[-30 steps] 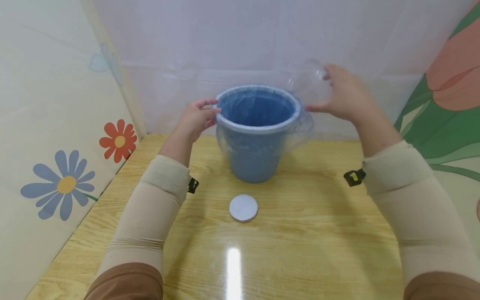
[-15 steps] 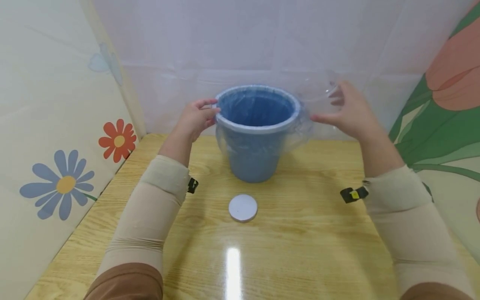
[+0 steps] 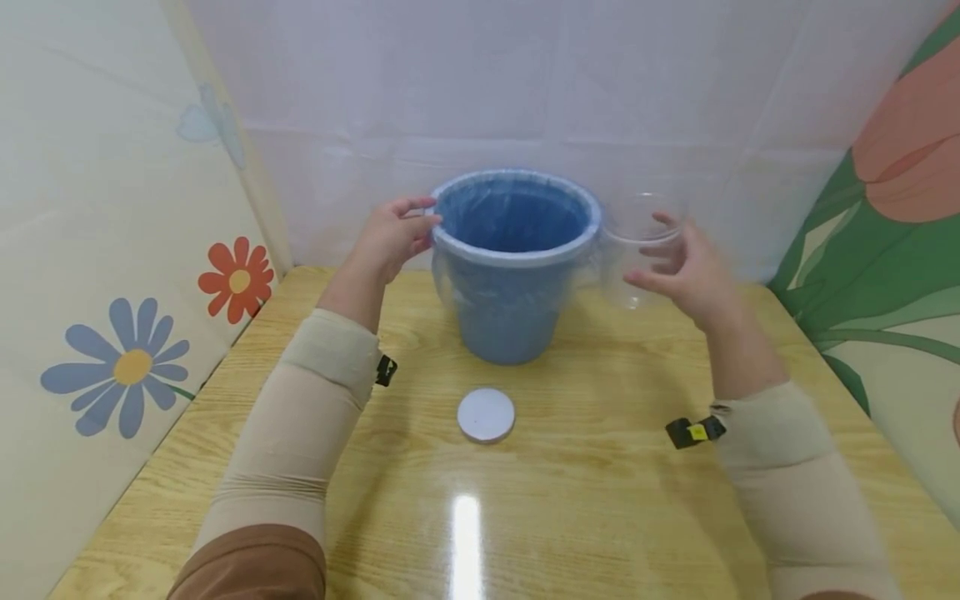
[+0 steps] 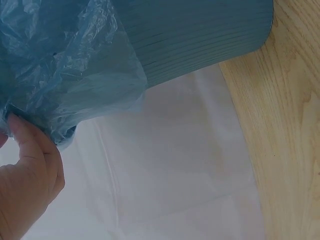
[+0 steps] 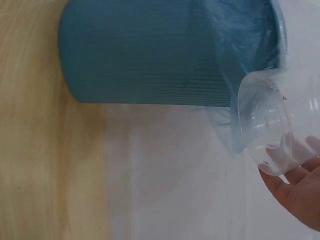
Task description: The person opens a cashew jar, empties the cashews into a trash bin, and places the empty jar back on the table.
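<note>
Holding clear cup (image 3: 637,250) in right hand (image 3: 686,271) grip beside bin (image 3: 513,267).

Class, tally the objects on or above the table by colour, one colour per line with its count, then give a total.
Blue: 1, the bin
Clear: 2, the bin liner and the cup in the right hand
White: 1, the round lid
Total: 4

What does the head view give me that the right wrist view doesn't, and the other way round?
Only the head view shows the left hand gripping the blue bin at its rim, the white lid lying on the table, and the bin's lined inside. Only the right wrist view shows dark specks inside the clear cup and the liner bunched next to it. Both show the right hand holding the cup right of the bin.
</note>
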Tool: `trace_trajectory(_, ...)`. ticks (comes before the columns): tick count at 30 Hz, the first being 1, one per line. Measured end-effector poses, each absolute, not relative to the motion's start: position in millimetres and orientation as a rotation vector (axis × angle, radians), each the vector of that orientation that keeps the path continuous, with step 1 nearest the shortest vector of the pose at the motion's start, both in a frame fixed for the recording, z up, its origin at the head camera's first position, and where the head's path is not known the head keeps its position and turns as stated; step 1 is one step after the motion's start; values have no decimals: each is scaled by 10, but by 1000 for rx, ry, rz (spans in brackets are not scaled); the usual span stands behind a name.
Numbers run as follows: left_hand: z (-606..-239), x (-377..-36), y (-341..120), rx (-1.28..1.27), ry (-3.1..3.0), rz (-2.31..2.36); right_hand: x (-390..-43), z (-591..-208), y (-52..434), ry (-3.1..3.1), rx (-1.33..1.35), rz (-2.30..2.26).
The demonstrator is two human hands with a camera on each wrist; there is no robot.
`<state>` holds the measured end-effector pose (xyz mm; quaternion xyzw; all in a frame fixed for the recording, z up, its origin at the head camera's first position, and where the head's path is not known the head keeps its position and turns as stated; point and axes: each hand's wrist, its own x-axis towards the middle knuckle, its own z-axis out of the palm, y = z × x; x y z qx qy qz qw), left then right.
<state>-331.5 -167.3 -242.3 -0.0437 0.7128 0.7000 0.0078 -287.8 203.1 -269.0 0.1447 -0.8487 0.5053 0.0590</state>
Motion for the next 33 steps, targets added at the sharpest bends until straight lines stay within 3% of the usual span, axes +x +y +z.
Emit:
trace_trajectory(18,-2405,-3269,-1675,-145,2256,2167,-2767,-3363,2021,-2352,885,1902)
trace_trajectory(33,-2425,-3296,-1668,-149,2288,2132,-2779,-3768,2016,-2403,1165,1793)
